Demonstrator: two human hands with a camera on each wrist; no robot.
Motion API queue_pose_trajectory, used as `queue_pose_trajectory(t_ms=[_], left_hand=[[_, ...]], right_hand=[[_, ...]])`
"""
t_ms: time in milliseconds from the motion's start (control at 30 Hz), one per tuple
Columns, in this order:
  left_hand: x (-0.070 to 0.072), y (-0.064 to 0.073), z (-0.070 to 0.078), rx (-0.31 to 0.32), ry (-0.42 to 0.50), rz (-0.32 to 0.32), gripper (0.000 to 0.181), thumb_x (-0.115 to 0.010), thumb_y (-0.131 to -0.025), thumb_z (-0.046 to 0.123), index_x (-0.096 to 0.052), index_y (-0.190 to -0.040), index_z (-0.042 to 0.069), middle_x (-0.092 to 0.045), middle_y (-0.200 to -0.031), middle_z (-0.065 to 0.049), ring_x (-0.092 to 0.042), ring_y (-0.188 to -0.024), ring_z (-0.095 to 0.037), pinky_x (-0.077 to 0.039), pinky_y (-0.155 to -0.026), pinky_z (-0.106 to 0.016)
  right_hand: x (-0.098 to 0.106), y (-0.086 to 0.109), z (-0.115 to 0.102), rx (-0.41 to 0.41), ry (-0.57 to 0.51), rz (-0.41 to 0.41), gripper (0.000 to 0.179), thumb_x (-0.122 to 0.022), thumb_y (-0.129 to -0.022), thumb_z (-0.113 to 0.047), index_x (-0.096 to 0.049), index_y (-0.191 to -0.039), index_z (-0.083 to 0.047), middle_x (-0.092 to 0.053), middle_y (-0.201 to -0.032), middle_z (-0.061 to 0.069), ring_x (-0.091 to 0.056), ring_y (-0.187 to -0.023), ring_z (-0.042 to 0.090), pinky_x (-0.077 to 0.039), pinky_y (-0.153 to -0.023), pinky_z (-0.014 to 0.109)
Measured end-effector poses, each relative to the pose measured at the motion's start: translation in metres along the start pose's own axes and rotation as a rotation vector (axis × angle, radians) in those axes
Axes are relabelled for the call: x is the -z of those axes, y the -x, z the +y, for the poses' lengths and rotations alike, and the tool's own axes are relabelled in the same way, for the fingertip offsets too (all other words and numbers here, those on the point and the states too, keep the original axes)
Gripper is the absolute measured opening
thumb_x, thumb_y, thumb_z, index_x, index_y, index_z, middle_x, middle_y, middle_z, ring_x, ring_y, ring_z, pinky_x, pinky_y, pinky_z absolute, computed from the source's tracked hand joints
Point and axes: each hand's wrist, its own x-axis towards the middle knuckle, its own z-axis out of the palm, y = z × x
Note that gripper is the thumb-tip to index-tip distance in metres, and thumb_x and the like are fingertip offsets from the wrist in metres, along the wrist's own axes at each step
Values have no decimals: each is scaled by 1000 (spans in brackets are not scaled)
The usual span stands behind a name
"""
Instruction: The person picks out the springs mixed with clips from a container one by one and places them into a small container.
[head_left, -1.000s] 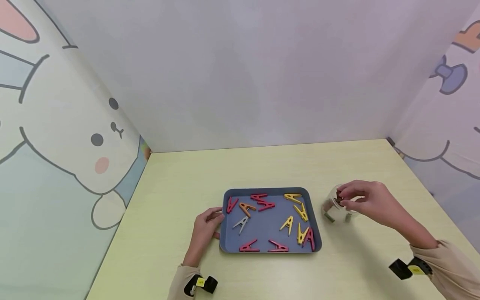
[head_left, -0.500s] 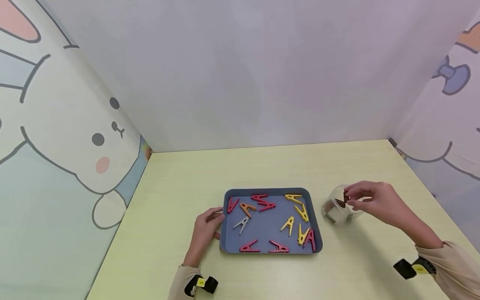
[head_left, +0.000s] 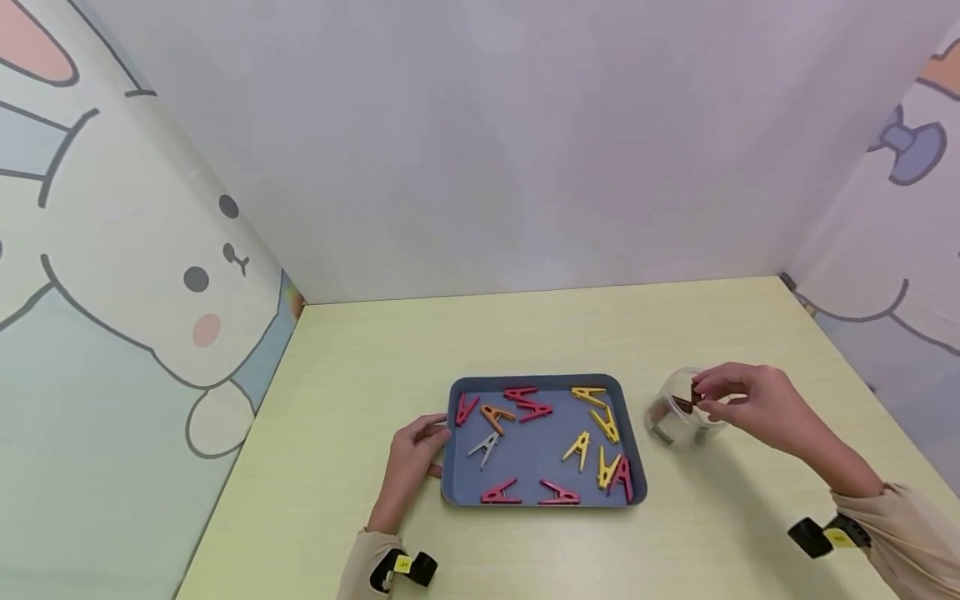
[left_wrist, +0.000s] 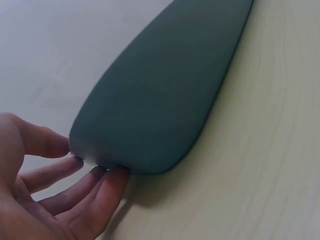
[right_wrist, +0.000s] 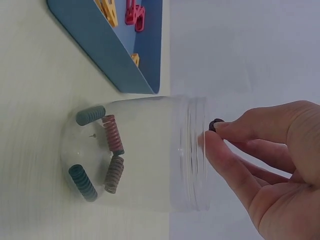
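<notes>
My left hand [head_left: 411, 454] grips the left edge of a blue-grey tray [head_left: 540, 383], thumb and fingertips at its rim. In the left wrist view the tray [left_wrist: 150, 100] shows its outer wall. Over the mouth of a clear jar [head_left: 671, 433], my right hand [head_left: 750, 404] pinches a small dark brown spring [head_left: 697, 393] between thumb and fingers. Only the spring's dark end [right_wrist: 216, 124] shows in the right wrist view. At the bottom of the jar lie several springs, including a reddish one [right_wrist: 113, 135] and a dark green one [right_wrist: 83, 183].
Red, yellow, orange and grey plastic clips lie spread in the tray, among them a yellow clip [head_left: 577, 451] and a grey clip [head_left: 484, 448]. The jar stands just right of the tray on a pale wooden table [head_left: 525, 333]. A wall [head_left: 480, 150] rises behind.
My right hand has shifted slightly right and back from the jar's mouth, the spring still pinched. The left hand keeps its hold on the tray.
</notes>
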Motion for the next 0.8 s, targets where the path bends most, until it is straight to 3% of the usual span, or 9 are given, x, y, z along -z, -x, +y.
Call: queue_pose_trajectory(t_ms=[800], left_hand=[[3,-5,1,-26,12,-10,29,-64,-89,12,-66,-117,5,-66,-103,-17,-64,-82,-25,-56,-48,-37]], right_hand=[[0,-2,1,69,61,67,15,-75,-74,4,-71,-87,-5,-68,-94,10,-59,-75,-4,-54,-59,15]])
